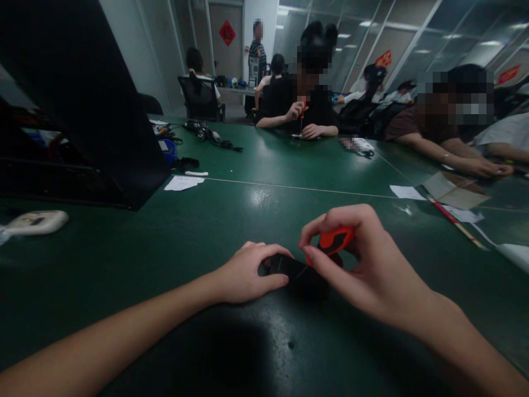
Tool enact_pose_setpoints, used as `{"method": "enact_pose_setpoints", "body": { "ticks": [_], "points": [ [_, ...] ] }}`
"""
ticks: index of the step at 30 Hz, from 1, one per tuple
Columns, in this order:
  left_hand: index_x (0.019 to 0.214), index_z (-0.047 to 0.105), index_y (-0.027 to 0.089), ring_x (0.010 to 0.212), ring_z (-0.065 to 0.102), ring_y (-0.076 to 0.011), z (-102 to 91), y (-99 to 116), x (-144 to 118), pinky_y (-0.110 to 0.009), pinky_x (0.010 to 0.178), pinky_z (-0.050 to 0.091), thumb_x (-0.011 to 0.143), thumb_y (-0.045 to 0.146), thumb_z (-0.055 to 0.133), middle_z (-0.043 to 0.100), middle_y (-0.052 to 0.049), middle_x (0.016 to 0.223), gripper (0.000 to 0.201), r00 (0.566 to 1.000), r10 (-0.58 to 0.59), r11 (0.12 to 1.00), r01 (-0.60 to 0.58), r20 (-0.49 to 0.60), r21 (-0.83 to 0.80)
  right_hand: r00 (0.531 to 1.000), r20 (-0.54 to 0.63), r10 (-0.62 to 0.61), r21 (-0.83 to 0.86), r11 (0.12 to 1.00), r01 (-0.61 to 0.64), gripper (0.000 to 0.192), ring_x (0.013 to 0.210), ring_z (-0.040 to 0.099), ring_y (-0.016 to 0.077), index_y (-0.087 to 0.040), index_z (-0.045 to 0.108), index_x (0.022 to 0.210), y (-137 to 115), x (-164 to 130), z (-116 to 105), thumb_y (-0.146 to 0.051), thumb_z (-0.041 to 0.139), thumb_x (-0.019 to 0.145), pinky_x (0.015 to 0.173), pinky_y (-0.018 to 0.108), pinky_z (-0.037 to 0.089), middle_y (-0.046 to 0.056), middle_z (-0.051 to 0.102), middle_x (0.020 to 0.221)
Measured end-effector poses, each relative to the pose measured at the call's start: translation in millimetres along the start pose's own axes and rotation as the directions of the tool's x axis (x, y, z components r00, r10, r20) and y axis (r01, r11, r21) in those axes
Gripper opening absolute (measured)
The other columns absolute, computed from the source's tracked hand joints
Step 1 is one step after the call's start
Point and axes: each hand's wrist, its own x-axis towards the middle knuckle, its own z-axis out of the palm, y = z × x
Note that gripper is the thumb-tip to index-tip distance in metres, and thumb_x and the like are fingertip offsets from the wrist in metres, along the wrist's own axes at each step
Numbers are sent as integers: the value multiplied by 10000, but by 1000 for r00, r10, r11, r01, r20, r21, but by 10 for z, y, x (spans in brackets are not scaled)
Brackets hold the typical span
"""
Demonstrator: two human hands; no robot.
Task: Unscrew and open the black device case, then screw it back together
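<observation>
On the green table [198, 248], a dark, blocky object [308, 278] lies in front of me; its exact kind is hard to make out. My left hand [254, 273] grips its left end between thumb and fingers, resting on the tabletop. My right hand [363, 264] is closed around the red and black handle of a screwdriver [336, 240]. The handle slants down and left toward the dark object. A thin shaft seems to run from it to the object's top, and whether its tip touches is unclear.
A large black frame or box [136, 182] stands at the left, near a white device [37, 222]. Cables [204, 131] and paper [184, 183] lie farther back. Across the table a person [297, 105] holds a red screwdriver. An open carton [454, 190] lies at the right.
</observation>
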Motion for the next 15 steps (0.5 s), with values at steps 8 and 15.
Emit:
{"method": "enact_pose_setpoints", "body": {
  "ticks": [8,15],
  "points": [
    [1218,670,254,1110,606,-306,3,70,2,-471,1011,427,864,368,666,713,-59,1180,372,1000,-29,999,28,-13,-31,995,97,-9,-115,993,21,214,750,687,174,-237,526,1041,-88,2,-171,-180,658,882,644,307,567,48,700,1022],
    [1312,627,311,1132,575,-302,36,23,-25,-467,1008,413,881,381,660,688,-47,1233,438,999,-2,999,1,-41,-33,998,67,18,-148,989,-8,248,733,704,185,-237,560,1126,-155,-8,-193,-169,621,895,647,310,563,45,721,988]
  ]
}}
